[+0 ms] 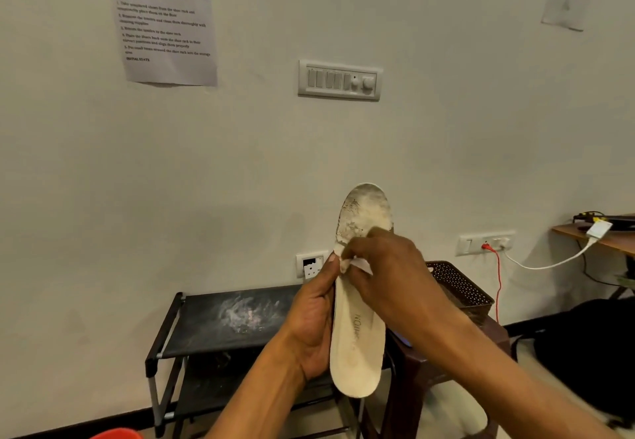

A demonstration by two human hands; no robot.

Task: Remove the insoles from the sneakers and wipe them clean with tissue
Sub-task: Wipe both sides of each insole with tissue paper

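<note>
Clamped on the left edge of the insole [359, 346], the grip of the left hand [314, 328] has its thumb lying up along the front face and its fingers curled out of sight behind. The insole stands upright in the air in front of the wall, heel end down and toe end up. It is cream, with faint printed lettering along the lower half and grey-brown dirt over the toe area. The grip of the right hand [388, 273] is closed on a small white tissue [347, 261], pinched under bent fingers and pressed against the insole's face just below the dirty patch, close to the left thumb tip.

Behind the hands stands a black shoe rack [220, 318] with a dusty smear on its top shelf. Just right of it is a brown stool [429, 363], and a perforated brown basket [460, 287] shows above it. On the wall are a switch panel [339, 80], a printed paper sheet [165, 19] and a low socket [311, 263].
</note>
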